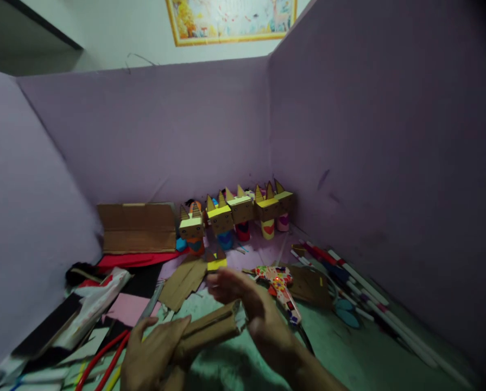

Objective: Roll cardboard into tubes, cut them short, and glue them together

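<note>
1. Cardboard tube [210,328] is in front of the person, between the two hands, above the green work surface [348,355]. It lies aslant, its far end tipped slightly up and showing something pale inside.
2. The left hand [157,342] pinches the tube's near end, thumb and fingers closed around it; that hold seems meant to steady the piece while leaving the other end free.
3. The right hand [263,315] is spread, fingers extended and palm turned towards the pale end. It blurs a little, so I cannot tell whether it touches the cardboard; it looks placed to guard or press that end.
4. A patterned glue gun [283,296] lies just beyond the right hand, a small red light showing, probably kept there for easy reach.
5. Cardboard-headed figures [238,209] with pointed ears stand in a row near the back wall [153,136], perhaps so that they are out of the way of the hands.
6. A brown cardboard panel [139,228] leans upright at the back, apparently propped by the wall.
7. Red handles [104,358] lie at lower left, beside the left hand, which likely keeps them close by.
</note>
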Action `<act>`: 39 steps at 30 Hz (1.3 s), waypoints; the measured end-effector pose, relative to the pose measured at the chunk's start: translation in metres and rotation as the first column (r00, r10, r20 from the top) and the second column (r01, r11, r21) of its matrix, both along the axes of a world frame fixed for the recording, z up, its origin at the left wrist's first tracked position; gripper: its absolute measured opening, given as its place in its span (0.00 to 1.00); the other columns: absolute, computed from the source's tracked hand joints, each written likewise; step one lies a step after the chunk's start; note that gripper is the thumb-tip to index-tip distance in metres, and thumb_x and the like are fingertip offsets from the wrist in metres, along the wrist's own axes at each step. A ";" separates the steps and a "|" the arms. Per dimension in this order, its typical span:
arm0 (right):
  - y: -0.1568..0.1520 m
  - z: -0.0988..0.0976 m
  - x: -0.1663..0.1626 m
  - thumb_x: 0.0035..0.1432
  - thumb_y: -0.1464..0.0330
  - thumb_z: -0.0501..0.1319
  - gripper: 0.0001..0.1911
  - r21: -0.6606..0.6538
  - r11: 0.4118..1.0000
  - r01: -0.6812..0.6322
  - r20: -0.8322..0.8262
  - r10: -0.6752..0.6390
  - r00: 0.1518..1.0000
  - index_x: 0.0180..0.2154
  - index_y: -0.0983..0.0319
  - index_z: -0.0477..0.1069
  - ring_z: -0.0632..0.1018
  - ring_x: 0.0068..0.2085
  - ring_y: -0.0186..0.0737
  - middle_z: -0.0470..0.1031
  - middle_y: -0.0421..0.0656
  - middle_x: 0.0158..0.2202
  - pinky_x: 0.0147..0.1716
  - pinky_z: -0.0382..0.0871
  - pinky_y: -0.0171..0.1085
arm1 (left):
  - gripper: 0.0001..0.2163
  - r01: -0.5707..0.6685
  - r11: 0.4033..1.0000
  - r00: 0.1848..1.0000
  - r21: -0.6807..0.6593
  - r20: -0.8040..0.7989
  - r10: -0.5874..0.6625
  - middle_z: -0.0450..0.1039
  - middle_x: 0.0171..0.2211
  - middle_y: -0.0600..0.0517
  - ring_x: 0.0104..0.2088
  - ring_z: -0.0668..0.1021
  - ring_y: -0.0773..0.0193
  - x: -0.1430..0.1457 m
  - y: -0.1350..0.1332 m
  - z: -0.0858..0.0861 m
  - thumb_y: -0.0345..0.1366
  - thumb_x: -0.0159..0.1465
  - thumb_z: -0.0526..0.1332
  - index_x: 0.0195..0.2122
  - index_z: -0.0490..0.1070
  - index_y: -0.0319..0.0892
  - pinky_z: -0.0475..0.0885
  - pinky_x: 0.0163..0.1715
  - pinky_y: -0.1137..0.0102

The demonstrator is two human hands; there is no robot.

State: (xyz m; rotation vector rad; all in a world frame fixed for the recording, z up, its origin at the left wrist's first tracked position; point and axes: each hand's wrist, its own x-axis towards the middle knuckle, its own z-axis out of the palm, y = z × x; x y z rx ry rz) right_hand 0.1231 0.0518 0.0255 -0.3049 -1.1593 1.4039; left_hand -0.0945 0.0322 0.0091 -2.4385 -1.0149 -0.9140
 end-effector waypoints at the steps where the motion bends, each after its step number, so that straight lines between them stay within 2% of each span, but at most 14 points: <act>1: 0.001 0.002 0.003 0.42 0.54 0.68 0.35 -0.027 0.999 0.022 0.010 -0.022 1.000 0.51 0.61 0.67 0.75 0.51 0.50 0.72 0.54 0.52 0.51 0.65 0.48 | 0.18 -0.012 1.000 0.999 -0.013 0.047 0.012 0.79 0.36 0.50 0.35 0.80 0.57 -0.002 -0.001 0.004 0.26 0.58 0.55 0.50 0.64 0.44 0.63 0.45 0.57; 5: -0.002 0.012 0.011 0.39 0.69 0.64 0.25 -0.231 0.970 -0.080 0.123 0.111 0.986 0.44 0.62 0.72 0.77 0.44 0.46 0.77 0.50 0.46 0.40 0.72 0.41 | 0.16 -0.046 0.993 0.995 -0.110 0.083 0.055 0.78 0.37 0.47 0.37 0.78 0.58 -0.007 -0.001 0.014 0.26 0.60 0.53 0.49 0.62 0.43 0.61 0.46 0.54; 8: -0.006 0.016 0.008 0.34 0.74 0.60 0.23 -0.410 0.895 -0.177 0.124 0.247 0.961 0.39 0.63 0.74 0.78 0.37 0.41 0.78 0.47 0.40 0.31 0.72 0.36 | 0.18 -0.029 0.997 0.999 -0.069 0.043 0.032 0.78 0.39 0.46 0.40 0.78 0.56 -0.009 0.000 0.017 0.24 0.58 0.52 0.50 0.61 0.43 0.60 0.46 0.53; 13: -0.005 0.008 -0.003 0.33 0.73 0.60 0.20 -0.544 0.835 -0.079 0.279 0.269 0.922 0.35 0.65 0.74 0.76 0.25 0.36 0.77 0.43 0.27 0.19 0.68 0.31 | 0.18 -0.012 1.000 1.000 0.026 0.019 0.011 0.79 0.38 0.46 0.39 0.78 0.56 -0.007 0.002 0.019 0.22 0.57 0.52 0.48 0.63 0.41 0.61 0.43 0.54; 16: -0.007 -0.003 -0.011 0.38 0.69 0.57 0.16 -0.519 0.854 -0.022 0.473 0.309 0.825 0.33 0.66 0.75 0.67 0.14 0.30 0.67 0.36 0.14 0.12 0.58 0.28 | 0.18 -0.007 0.999 1.000 0.039 -0.016 0.008 0.78 0.39 0.45 0.40 0.78 0.55 -0.012 0.002 0.022 0.22 0.56 0.52 0.48 0.64 0.41 0.62 0.44 0.54; 18: -0.013 -0.010 -0.019 0.38 0.69 0.56 0.16 -0.433 0.898 0.082 0.544 0.188 0.818 0.31 0.65 0.76 0.65 0.15 0.30 0.64 0.35 0.13 0.13 0.56 0.28 | 0.19 0.036 0.999 0.998 0.019 -0.042 -0.036 0.78 0.41 0.45 0.41 0.77 0.56 -0.019 0.002 0.025 0.22 0.57 0.52 0.49 0.64 0.41 0.63 0.44 0.55; 21: -0.021 -0.016 -0.031 0.36 0.71 0.56 0.13 -0.279 0.936 0.213 0.539 -0.031 0.842 0.26 0.64 0.76 0.69 0.24 0.32 0.68 0.37 0.19 0.21 0.61 0.29 | 0.19 0.088 0.996 0.992 -0.008 -0.087 -0.089 0.78 0.40 0.46 0.41 0.77 0.58 -0.029 0.000 0.030 0.22 0.57 0.52 0.50 0.64 0.41 0.65 0.44 0.60; 23: -0.022 -0.016 -0.035 0.36 0.72 0.56 0.12 -0.282 0.947 0.155 0.522 0.016 0.853 0.25 0.64 0.76 0.68 0.24 0.31 0.69 0.38 0.20 0.22 0.62 0.29 | 0.19 0.084 0.996 0.989 -0.018 -0.118 -0.086 0.78 0.39 0.48 0.40 0.77 0.58 -0.034 -0.001 0.032 0.22 0.57 0.52 0.50 0.64 0.42 0.65 0.44 0.61; 25: -0.020 -0.012 -0.028 0.38 0.73 0.54 0.15 -0.374 0.927 -0.013 0.522 0.223 0.823 0.28 0.65 0.77 0.66 0.18 0.29 0.66 0.36 0.17 0.18 0.61 0.29 | 0.19 0.077 0.996 0.988 -0.034 -0.133 -0.081 0.78 0.39 0.49 0.40 0.77 0.58 -0.036 -0.001 0.032 0.23 0.57 0.52 0.50 0.64 0.43 0.65 0.44 0.60; 28: -0.015 -0.001 -0.003 0.42 0.75 0.54 0.22 -0.460 0.839 -0.290 0.501 0.515 0.695 0.41 0.63 0.76 0.70 0.18 0.30 0.69 0.35 0.19 0.19 0.66 0.29 | 0.21 0.077 0.994 0.987 -0.080 -0.137 -0.087 0.78 0.40 0.49 0.40 0.77 0.59 -0.037 0.000 0.032 0.22 0.56 0.52 0.50 0.64 0.43 0.64 0.46 0.59; 30: -0.012 0.007 0.015 0.46 0.75 0.57 0.23 -0.389 0.872 -0.296 0.500 0.470 0.727 0.46 0.60 0.73 0.76 0.26 0.31 0.76 0.39 0.30 0.28 0.70 0.31 | 0.21 0.070 0.992 0.987 -0.101 -0.134 -0.084 0.78 0.40 0.49 0.40 0.78 0.59 -0.036 0.000 0.033 0.21 0.55 0.52 0.50 0.64 0.43 0.63 0.47 0.57; 33: -0.015 0.012 0.022 0.54 0.68 0.59 0.19 -0.316 0.936 -0.154 0.539 0.311 0.783 0.48 0.61 0.71 0.77 0.40 0.37 0.77 0.46 0.44 0.39 0.71 0.37 | 0.22 0.102 0.984 0.986 -0.146 -0.115 -0.120 0.78 0.39 0.49 0.39 0.78 0.59 -0.027 -0.003 0.030 0.22 0.53 0.51 0.48 0.65 0.44 0.61 0.49 0.54; 36: -0.023 0.002 0.003 0.52 0.62 0.62 0.18 -0.236 0.951 -0.202 0.696 0.310 0.647 0.44 0.63 0.74 0.77 0.38 0.41 0.78 0.45 0.39 0.37 0.71 0.37 | 0.18 0.219 0.960 0.970 -0.175 -0.071 -0.234 0.78 0.34 0.51 0.34 0.77 0.60 -0.009 -0.009 0.014 0.25 0.54 0.51 0.45 0.68 0.43 0.59 0.51 0.53; 39: -0.029 -0.019 -0.022 0.38 0.61 0.71 0.23 -0.159 0.947 -0.280 0.760 0.298 0.578 0.39 0.61 0.74 0.75 0.33 0.38 0.77 0.40 0.34 0.31 0.71 0.33 | 0.13 0.274 0.958 0.960 -0.087 -0.037 -0.278 0.77 0.28 0.54 0.28 0.75 0.64 0.011 -0.014 -0.006 0.26 0.61 0.50 0.40 0.70 0.44 0.59 0.52 0.55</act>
